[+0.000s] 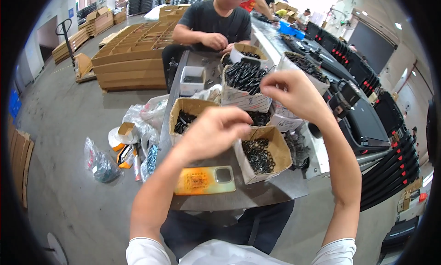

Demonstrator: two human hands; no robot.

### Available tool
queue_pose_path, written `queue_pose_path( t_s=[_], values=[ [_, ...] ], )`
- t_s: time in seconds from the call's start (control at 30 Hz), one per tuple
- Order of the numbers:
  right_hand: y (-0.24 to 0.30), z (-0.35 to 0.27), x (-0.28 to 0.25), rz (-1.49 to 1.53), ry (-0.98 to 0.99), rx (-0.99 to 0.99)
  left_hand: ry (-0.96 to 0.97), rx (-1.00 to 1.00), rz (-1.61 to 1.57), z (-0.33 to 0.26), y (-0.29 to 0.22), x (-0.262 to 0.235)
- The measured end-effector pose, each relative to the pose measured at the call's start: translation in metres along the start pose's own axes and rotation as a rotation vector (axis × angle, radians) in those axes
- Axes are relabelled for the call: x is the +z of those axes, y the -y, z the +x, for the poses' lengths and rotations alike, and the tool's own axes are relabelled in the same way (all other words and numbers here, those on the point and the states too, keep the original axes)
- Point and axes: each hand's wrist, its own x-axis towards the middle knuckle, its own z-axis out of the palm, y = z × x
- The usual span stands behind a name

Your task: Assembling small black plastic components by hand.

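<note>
My left hand (212, 131), smeared a little by motion, hovers over the boxes with its fingers loosely bent and apart; nothing shows in it. Beneath it lie a carton of black parts (183, 120) and a carton of small black ring-like pieces (259, 157). My right hand (295, 94) is raised beside a white carton heaped with black elongated parts (245, 77). Its thumb and fingertips are closed in a pinch, and whatever they hold is too small or hidden to name. More black parts (258, 118) show between the cartons.
A phone in an orange-yellow case (204, 180) lies near the table's front edge (257, 198). Across the table sits a person (216, 26) with hands together. A white bin (192, 80) stands at the far left corner. Plastic bags (103, 166) lie on the floor; black cases (367, 127) line the right.
</note>
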Motion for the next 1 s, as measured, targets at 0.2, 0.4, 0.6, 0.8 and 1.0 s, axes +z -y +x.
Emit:
queue_pose_path(
  t_s=[0.2,0.4,0.6,0.8,1.0],
  values=[
    [-0.025,-0.069,0.031,0.055,0.303,-0.06,-0.166,-0.205,0.53,-0.001,-0.008,-0.084],
    [-0.039,-0.088,0.055,-0.023,0.34,-0.033,0.281,-0.435,1.064,0.01,0.035,-0.079],
    [-0.046,-0.091,0.059,-0.03,0.308,-0.06,0.248,-0.235,1.123,0.033,0.082,-0.064],
    [-0.041,-0.094,0.06,-0.004,0.286,-0.096,0.315,-0.333,1.352,0.05,0.093,-0.04],
    [-0.039,-0.096,0.058,0.031,0.234,-0.07,0.232,-0.402,1.316,0.046,0.07,-0.052]
  ],
)
